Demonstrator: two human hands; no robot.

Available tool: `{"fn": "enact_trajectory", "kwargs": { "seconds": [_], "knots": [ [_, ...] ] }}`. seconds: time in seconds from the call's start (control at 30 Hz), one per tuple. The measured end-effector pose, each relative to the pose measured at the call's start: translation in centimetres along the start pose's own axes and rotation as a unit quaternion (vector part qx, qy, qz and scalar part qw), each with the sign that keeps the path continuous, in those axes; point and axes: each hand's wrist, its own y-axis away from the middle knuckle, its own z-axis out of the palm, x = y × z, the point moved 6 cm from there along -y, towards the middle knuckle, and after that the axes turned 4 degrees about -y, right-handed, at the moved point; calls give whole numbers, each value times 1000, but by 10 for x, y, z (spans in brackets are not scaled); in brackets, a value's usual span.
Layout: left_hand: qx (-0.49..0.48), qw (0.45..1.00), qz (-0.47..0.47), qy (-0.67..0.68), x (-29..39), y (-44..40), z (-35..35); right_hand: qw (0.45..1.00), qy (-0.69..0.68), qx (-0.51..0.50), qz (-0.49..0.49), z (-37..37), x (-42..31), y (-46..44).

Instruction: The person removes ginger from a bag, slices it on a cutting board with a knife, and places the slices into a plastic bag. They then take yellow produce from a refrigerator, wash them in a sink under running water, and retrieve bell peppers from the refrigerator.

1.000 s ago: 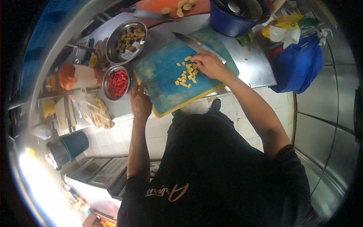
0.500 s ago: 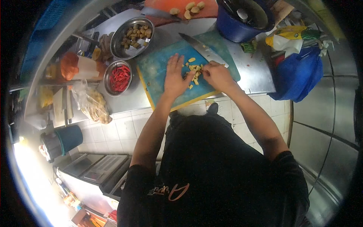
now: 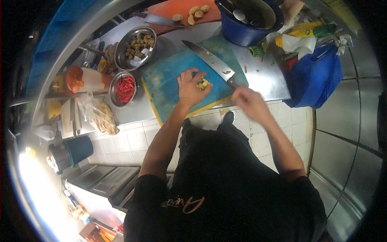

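My left hand (image 3: 191, 87) rests on the blue-green cutting board (image 3: 165, 88), its fingers curved around a small heap of yellow pieces (image 3: 204, 84). Part of the heap is hidden beneath the fingers. A large knife (image 3: 209, 58) lies flat across the right part of the board, blade pointing to the back left. At the board's front right edge, my right hand (image 3: 250, 104) is by the knife's dark handle (image 3: 232, 83). That hand is smeared by motion, and whether its fingers touch the handle is unclear.
Left of the board stand a bowl of red chillies (image 3: 125, 89) and a bowl of brownish pieces (image 3: 139, 46). Behind are an orange board (image 3: 161, 10) with peeled pieces and a second knife (image 3: 164, 21). A blue tub (image 3: 246, 34) stands back right, near a blue bag (image 3: 316, 80).
My left hand came from the board's left edge onto the yellow pieces, which are now gathered closer together. My right hand has left them and moved toward me, to the knife's handle.
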Motion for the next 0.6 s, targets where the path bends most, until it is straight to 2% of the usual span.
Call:
{"fn": "enact_trajectory", "kwargs": {
  "seconds": [0.07,0.13,0.17,0.2,0.27,0.33,0.43,0.5,0.6],
  "knots": [
    [49,998,-41,-2,1,-2,-7,993,-46,-106,-22,30,12,27],
    [81,993,-85,15,-17,5,-3,990,-54,-128,-9,53,48,38],
    [118,987,-101,46,-39,10,0,985,-63,-152,59,62,66,43],
    [153,978,-116,78,-70,15,4,966,-133,-179,134,72,84,46],
    [176,972,-138,72,-76,22,2,896,-266,-223,277,92,116,54],
    [159,977,-143,-4,-44,12,-10,834,-396,-200,328,111,132,55],
    [32,985,-130,-108,8,5,0,748,-538,-132,365,144,131,43],
    [19,993,-91,-72,12,4,6,700,-610,-101,358,171,137,31],
    [-6,998,-55,-26,7,14,19,663,-663,-73,339,194,129,16]
  ]
}}
